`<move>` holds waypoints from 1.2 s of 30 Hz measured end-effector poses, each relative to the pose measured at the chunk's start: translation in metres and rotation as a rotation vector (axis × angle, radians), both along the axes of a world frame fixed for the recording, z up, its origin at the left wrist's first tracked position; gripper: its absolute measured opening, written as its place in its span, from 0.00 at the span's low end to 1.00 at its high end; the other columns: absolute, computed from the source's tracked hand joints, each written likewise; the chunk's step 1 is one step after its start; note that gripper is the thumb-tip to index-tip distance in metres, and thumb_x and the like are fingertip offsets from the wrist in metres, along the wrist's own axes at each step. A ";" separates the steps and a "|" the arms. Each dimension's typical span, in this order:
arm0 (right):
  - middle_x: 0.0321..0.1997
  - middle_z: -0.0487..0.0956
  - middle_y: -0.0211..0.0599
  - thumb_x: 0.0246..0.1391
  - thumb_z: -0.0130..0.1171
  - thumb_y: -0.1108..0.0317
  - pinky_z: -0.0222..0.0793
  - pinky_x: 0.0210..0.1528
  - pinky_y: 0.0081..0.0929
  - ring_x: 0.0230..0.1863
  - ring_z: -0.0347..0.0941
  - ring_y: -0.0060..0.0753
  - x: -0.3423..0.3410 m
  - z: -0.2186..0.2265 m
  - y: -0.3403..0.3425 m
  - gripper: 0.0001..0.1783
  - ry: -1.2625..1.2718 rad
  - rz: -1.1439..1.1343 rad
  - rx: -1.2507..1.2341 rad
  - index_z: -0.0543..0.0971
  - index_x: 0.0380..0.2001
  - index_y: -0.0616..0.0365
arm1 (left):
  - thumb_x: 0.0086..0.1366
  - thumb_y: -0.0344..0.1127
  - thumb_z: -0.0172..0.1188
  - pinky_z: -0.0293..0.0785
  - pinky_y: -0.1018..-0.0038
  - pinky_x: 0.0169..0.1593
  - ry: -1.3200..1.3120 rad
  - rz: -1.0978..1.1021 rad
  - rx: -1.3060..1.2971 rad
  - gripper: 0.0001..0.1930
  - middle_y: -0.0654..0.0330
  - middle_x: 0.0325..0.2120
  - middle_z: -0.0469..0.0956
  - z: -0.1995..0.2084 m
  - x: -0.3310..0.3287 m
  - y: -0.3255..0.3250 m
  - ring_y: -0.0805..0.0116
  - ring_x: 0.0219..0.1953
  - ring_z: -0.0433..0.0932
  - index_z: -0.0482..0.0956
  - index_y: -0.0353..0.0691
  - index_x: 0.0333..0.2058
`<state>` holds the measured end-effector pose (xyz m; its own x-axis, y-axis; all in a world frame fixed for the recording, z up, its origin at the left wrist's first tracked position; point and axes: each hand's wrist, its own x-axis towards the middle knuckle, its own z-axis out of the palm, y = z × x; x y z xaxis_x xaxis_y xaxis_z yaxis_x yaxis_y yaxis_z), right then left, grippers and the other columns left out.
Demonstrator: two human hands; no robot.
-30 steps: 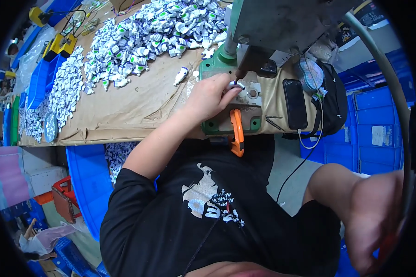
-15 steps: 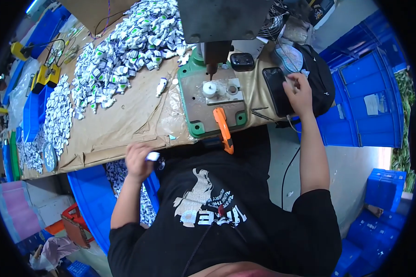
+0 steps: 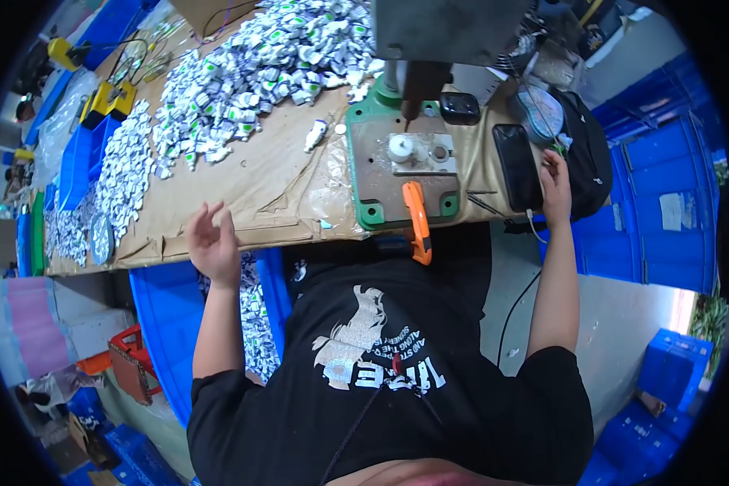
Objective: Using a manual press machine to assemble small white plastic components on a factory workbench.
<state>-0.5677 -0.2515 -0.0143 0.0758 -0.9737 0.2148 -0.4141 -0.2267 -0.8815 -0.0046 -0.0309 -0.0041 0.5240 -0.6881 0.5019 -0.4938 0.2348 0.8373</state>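
Note:
My left hand [image 3: 215, 245] is raised by the table's front edge, fingers apart and nothing in them. Below it is a blue bin [image 3: 164, 312] holding small white parts [image 3: 255, 316]. My right hand [image 3: 556, 190] is beside the right edge of a black phone [image 3: 517, 168], its fingers loosely stretched toward a small green-and-white piece by a round tub [image 3: 536, 113]. Between my hands stands a press with a green base [image 3: 370, 212]. Its metal block [image 3: 424, 164] carries a white round fitting [image 3: 401, 147], just below and left of the press's pointed tip [image 3: 407, 121].
An orange-handled tool [image 3: 417, 223] juts over the table's front edge. White parts with green marks form a large pile [image 3: 259, 81], and one lone part [image 3: 315, 134] lies apart. A black case [image 3: 459, 108], thin metal rods [image 3: 483, 198] and a black bag [image 3: 587, 162] are at the right.
My left hand has let go of the small white part, spread its fingers and risen a little. My right hand has shifted off the phone to its right side. The whole view has shifted.

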 end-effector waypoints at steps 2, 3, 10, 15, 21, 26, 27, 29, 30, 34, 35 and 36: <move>0.55 0.71 0.36 0.61 0.53 0.67 0.59 0.62 0.25 0.55 0.67 0.28 0.002 0.000 0.001 0.25 -0.008 0.037 -0.002 0.68 0.61 0.58 | 0.64 0.19 0.54 0.65 0.88 0.17 0.223 -0.057 -0.101 0.17 0.44 0.52 0.76 0.017 -0.016 -0.037 0.81 0.25 0.73 0.69 0.34 0.52; 0.55 0.71 0.36 0.60 0.53 0.67 0.59 0.61 0.25 0.55 0.67 0.28 0.008 0.004 0.003 0.25 0.019 0.058 -0.002 0.68 0.61 0.58 | 0.64 0.19 0.54 0.65 0.88 0.17 0.231 -0.073 -0.100 0.17 0.44 0.52 0.76 0.023 -0.020 -0.050 0.81 0.25 0.73 0.69 0.34 0.52; 0.59 0.67 0.38 0.47 0.57 0.71 0.56 0.67 0.31 0.61 0.64 0.35 0.013 0.015 0.013 0.37 0.158 0.148 -0.030 0.64 0.63 0.59 | 0.64 0.18 0.49 0.75 0.84 0.19 0.593 -0.222 -0.013 0.07 0.43 0.53 0.75 0.043 -0.058 -0.121 0.75 0.27 0.79 0.76 0.34 0.36; 0.61 0.65 0.40 0.41 0.59 0.72 0.55 0.69 0.32 0.63 0.63 0.37 0.014 0.019 0.013 0.41 0.232 0.165 -0.080 0.63 0.64 0.59 | 0.62 0.18 0.50 0.77 0.82 0.20 0.611 -0.257 -0.008 0.07 0.44 0.53 0.75 0.033 -0.073 -0.134 0.71 0.28 0.80 0.77 0.34 0.31; 0.63 0.64 0.40 0.37 0.55 0.74 0.54 0.70 0.34 0.64 0.63 0.39 0.016 0.025 0.013 0.44 0.290 0.190 -0.083 0.62 0.64 0.58 | 0.61 0.18 0.56 0.78 0.70 0.53 0.572 -0.219 -0.076 0.18 0.48 0.63 0.63 0.014 -0.072 -0.148 0.61 0.49 0.79 0.71 0.34 0.51; 0.63 0.63 0.40 0.34 0.53 0.75 0.53 0.70 0.35 0.64 0.62 0.41 0.015 0.024 0.013 0.46 0.290 0.176 -0.058 0.62 0.65 0.57 | 0.60 0.18 0.55 0.74 0.72 0.58 0.820 -0.229 -0.007 0.31 0.44 0.60 0.65 0.015 -0.063 -0.156 0.56 0.53 0.77 0.58 0.31 0.62; 0.62 0.65 0.41 0.33 0.55 0.75 0.56 0.68 0.36 0.62 0.65 0.43 0.016 0.024 0.014 0.44 0.272 0.163 -0.083 0.65 0.63 0.55 | 0.60 0.18 0.55 0.74 0.72 0.58 0.821 -0.228 -0.005 0.31 0.44 0.60 0.65 0.012 -0.060 -0.154 0.56 0.53 0.77 0.58 0.31 0.62; 0.61 0.67 0.42 0.33 0.56 0.75 0.60 0.66 0.36 0.59 0.67 0.45 0.018 0.025 0.013 0.42 0.253 0.149 -0.112 0.67 0.61 0.53 | 0.58 0.17 0.54 0.77 0.72 0.54 1.124 -0.404 0.083 0.33 0.42 0.53 0.70 0.019 -0.060 -0.152 0.56 0.48 0.80 0.57 0.28 0.62; 0.61 0.67 0.41 0.33 0.56 0.75 0.59 0.66 0.37 0.59 0.67 0.45 0.019 0.026 0.014 0.42 0.252 0.145 -0.099 0.67 0.61 0.53 | 0.57 0.21 0.53 0.80 0.73 0.46 1.095 -0.412 0.108 0.34 0.46 0.43 0.76 0.018 -0.062 -0.149 0.60 0.40 0.81 0.56 0.29 0.63; 0.63 0.64 0.41 0.32 0.53 0.76 0.53 0.70 0.35 0.64 0.63 0.41 0.017 0.025 0.013 0.46 0.325 0.162 -0.063 0.64 0.64 0.56 | 0.58 0.32 0.53 0.72 0.80 0.29 1.261 -0.556 0.073 0.32 0.60 0.24 0.69 0.029 -0.072 -0.139 0.72 0.24 0.70 0.59 0.34 0.63; 0.63 0.64 0.41 0.32 0.53 0.76 0.53 0.70 0.35 0.64 0.63 0.41 0.017 0.026 0.014 0.46 0.326 0.161 -0.063 0.64 0.64 0.56 | 0.58 0.32 0.53 0.72 0.80 0.29 1.262 -0.557 0.074 0.32 0.60 0.24 0.69 0.028 -0.072 -0.137 0.72 0.24 0.70 0.59 0.34 0.63; 0.63 0.64 0.41 0.32 0.53 0.76 0.54 0.70 0.35 0.64 0.63 0.41 0.017 0.027 0.015 0.46 0.332 0.159 -0.057 0.64 0.64 0.57 | 0.59 0.33 0.54 0.70 0.80 0.27 1.266 -0.618 0.080 0.32 0.61 0.23 0.67 0.026 -0.072 -0.135 0.72 0.22 0.68 0.60 0.35 0.62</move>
